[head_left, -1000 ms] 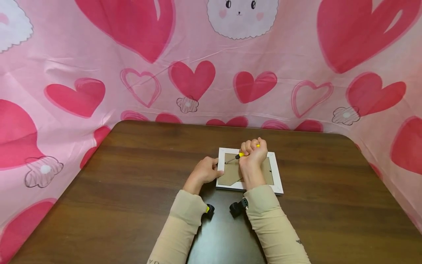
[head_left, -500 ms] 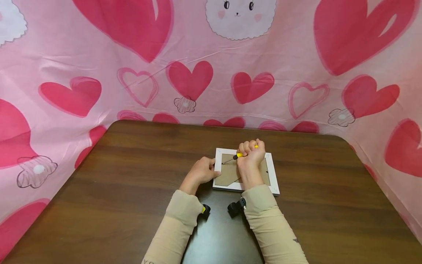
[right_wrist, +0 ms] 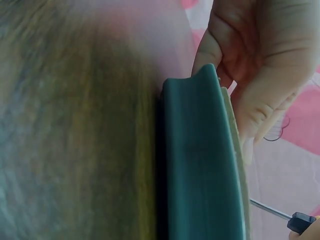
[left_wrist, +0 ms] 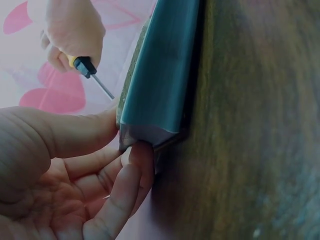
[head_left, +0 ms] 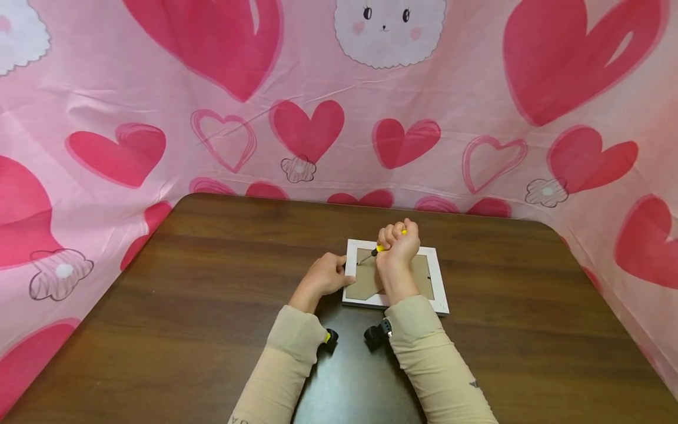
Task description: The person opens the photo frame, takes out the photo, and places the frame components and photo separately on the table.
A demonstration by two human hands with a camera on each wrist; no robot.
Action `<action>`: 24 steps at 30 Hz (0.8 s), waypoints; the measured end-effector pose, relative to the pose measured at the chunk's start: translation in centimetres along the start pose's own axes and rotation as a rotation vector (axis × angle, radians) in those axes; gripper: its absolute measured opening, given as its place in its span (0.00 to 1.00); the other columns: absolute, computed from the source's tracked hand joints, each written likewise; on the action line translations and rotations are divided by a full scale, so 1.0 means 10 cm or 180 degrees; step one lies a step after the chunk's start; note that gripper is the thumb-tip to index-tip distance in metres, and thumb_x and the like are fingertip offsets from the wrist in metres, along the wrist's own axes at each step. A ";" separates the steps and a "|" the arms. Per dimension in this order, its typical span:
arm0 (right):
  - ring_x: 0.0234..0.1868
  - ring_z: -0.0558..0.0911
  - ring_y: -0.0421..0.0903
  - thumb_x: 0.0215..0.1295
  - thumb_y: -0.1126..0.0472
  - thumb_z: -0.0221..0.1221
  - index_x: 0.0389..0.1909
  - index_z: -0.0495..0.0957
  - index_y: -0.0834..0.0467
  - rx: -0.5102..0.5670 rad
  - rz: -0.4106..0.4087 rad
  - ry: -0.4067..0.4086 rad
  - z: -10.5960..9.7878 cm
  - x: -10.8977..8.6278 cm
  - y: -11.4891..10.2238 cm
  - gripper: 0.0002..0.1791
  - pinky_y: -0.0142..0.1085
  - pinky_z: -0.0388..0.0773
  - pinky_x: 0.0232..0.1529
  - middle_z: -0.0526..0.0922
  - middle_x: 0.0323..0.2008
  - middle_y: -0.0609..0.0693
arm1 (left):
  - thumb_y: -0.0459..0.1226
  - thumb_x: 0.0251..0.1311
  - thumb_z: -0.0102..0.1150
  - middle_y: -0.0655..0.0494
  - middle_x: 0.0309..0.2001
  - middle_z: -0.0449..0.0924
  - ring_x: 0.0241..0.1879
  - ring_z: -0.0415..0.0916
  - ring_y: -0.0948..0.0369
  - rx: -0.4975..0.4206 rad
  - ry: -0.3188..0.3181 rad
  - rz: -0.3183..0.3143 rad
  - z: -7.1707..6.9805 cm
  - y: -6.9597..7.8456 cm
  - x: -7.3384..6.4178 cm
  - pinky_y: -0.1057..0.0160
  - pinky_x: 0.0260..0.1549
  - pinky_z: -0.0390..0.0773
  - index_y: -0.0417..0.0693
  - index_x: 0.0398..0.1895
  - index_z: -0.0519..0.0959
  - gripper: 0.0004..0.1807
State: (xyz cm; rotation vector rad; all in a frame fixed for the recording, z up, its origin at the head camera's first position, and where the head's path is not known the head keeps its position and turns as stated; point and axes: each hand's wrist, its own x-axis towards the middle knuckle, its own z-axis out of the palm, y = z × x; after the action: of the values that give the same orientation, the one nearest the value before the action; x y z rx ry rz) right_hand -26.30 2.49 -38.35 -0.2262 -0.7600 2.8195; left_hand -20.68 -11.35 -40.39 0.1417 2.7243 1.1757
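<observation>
A white picture frame (head_left: 441, 282) lies face down on the table, its brown backing board (head_left: 362, 285) upward. My left hand (head_left: 324, 275) pinches the frame's left edge. In the left wrist view, the left thumb (left_wrist: 82, 134) lies on the back and the fingers reach under the corner. My right hand (head_left: 399, 247) is wrapped round the yellow and black handle of a screwdriver (head_left: 377, 250). The screwdriver's shaft slants down to the left, its tip at a small dark tab (head_left: 357, 264) on the board's left edge. Contact of tip and tab is too small to tell.
The brown wooden table (head_left: 212, 282) extends on all sides of the frame. Another small dark tab (head_left: 429, 277) shows at the board's right edge. A pink cloth with hearts (head_left: 307, 126) hangs behind the table and along its sides.
My right hand has shifted slightly left, and the screwdriver's shaft stands a bit steeper. The left hand keeps its grip on the frame's edge.
</observation>
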 end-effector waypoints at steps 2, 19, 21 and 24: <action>0.10 0.46 0.38 0.76 0.61 0.35 0.03 0.54 0.52 -0.0044 -0.0042 -0.0034 0.01 -0.01 0.00 0.33 0.27 0.41 0.17 0.52 0.03 0.42 | 0.36 0.56 0.69 0.58 0.19 0.65 0.22 0.62 0.62 -0.0004 -0.0013 0.0007 0.00 0.00 0.01 0.68 0.23 0.59 0.43 0.36 0.82 0.08; 0.10 0.47 0.36 0.72 0.64 0.38 0.04 0.55 0.52 -0.0469 -0.0370 -0.0325 0.13 -0.07 0.11 0.30 0.28 0.42 0.15 0.51 0.05 0.39 | 0.35 0.56 0.69 0.57 0.19 0.63 0.21 0.61 0.61 -0.0112 -0.0071 -0.0071 0.00 0.01 0.02 0.67 0.22 0.58 0.42 0.36 0.81 0.08; 0.10 0.47 0.36 0.72 0.64 0.38 0.04 0.55 0.52 -0.0502 -0.0399 -0.0352 0.13 -0.08 0.12 0.30 0.28 0.42 0.15 0.51 0.05 0.39 | 0.35 0.56 0.69 0.57 0.19 0.63 0.21 0.61 0.61 -0.0123 -0.0072 -0.0062 0.00 0.01 0.01 0.67 0.22 0.58 0.42 0.36 0.81 0.08; 0.09 0.48 0.35 0.72 0.64 0.39 0.04 0.55 0.52 -0.0551 -0.0409 -0.0381 0.14 -0.08 0.14 0.30 0.28 0.43 0.15 0.51 0.05 0.39 | 0.35 0.56 0.69 0.58 0.19 0.64 0.21 0.61 0.62 -0.0123 -0.0056 -0.0038 0.00 0.00 0.01 0.68 0.22 0.58 0.42 0.36 0.81 0.08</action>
State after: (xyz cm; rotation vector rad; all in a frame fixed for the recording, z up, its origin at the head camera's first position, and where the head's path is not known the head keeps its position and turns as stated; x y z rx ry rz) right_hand -26.04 0.46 -37.76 -0.0338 -1.0084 2.6668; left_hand -20.76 -11.38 -40.42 0.1297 2.6817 1.2172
